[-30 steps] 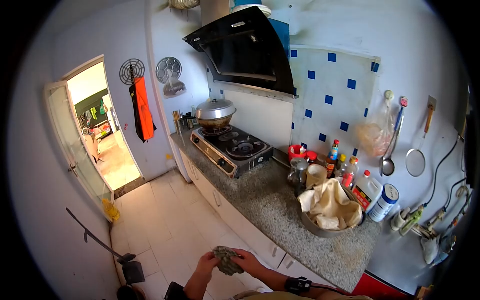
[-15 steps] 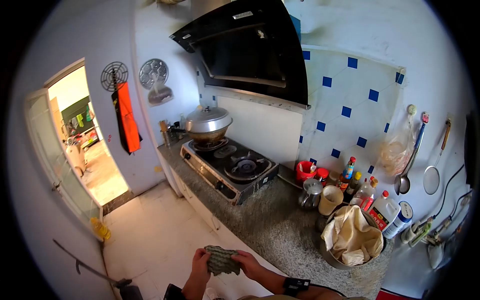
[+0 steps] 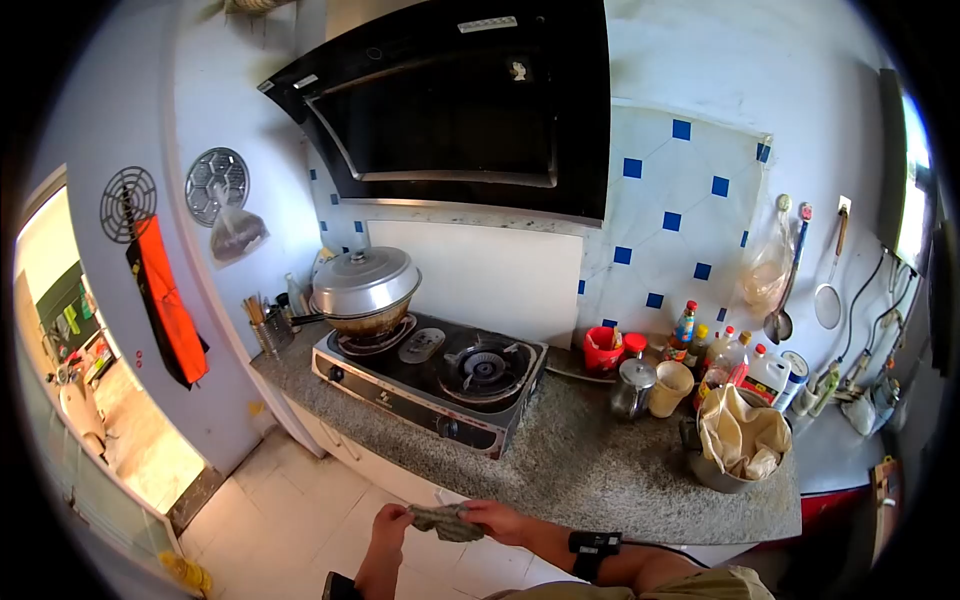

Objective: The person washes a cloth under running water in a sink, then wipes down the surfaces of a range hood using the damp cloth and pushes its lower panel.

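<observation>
A grey-green striped cloth [image 3: 446,522] is stretched between my two hands, low in the view and in front of the counter's edge. My left hand [image 3: 391,524] pinches its left end. At the right end, the fingers of my right hand [image 3: 494,521] are closed on it. The cloth looks bunched and sags a little in the middle. Beyond it stands a two-burner gas stove [image 3: 430,375] on the speckled stone counter [image 3: 590,480]. A lidded metal pan [image 3: 366,290] sits on the left burner; the right burner carries nothing.
Right of the stove are a red container [image 3: 602,350], a metal pot [image 3: 633,390], a beige cup [image 3: 671,388], several bottles [image 3: 685,330] and a pot holding a cream cloth [image 3: 742,440]. A black range hood [image 3: 450,110] overhangs the stove. Ladle [image 3: 780,322] and strainer [image 3: 828,305] hang at right.
The view has turned right and come closer to the stove. The cloth, spread flatter before, now appears narrower and more bunched; both hands still hold it.
</observation>
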### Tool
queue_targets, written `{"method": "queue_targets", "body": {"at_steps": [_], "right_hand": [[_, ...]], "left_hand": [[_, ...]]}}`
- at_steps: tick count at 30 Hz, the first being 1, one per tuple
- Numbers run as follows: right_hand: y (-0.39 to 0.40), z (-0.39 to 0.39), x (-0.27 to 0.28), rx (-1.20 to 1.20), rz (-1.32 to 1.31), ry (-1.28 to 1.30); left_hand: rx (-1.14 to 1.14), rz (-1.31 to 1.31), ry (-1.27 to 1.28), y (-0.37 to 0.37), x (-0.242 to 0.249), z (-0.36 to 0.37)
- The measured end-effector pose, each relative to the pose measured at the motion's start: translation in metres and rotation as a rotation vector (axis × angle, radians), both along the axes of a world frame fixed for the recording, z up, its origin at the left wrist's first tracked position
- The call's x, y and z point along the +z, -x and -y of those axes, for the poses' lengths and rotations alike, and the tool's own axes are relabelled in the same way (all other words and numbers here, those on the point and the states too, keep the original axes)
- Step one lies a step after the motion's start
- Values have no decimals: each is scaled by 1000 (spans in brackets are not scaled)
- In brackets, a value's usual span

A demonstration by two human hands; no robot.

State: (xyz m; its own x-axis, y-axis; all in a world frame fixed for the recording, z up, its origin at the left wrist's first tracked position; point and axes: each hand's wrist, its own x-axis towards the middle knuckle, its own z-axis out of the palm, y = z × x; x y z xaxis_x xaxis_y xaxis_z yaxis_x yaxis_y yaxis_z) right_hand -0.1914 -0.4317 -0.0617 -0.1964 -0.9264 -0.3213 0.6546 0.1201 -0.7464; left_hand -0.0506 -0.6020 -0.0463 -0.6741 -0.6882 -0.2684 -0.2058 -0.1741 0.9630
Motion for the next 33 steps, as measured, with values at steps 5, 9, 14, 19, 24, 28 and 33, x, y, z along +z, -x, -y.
{"method": "queue_targets", "body": {"at_steps": [5,9,14,19,24,28,33], "right_hand": [[16,46,51,-378,66,-47],[47,61,89,-359,181,244],[99,60,151,-389,195,687],[159,53,216,-801,-372,720],[227,40,293,-1136,-1262,538],[251,33,370,-1686,-1953,447],[273,20,461,-1970,-2471,120]], "left_hand": [[35,-110,-118,23,27,31],[-60,-199,-200,56,30,64],[-225,-248,-293,92,63,89],[-391,-271,-272,150,107,115],[-631,-339,-117,197,141,128],[-701,-377,-150,223,151,139],[-872,-448,-288,263,151,172]]}}
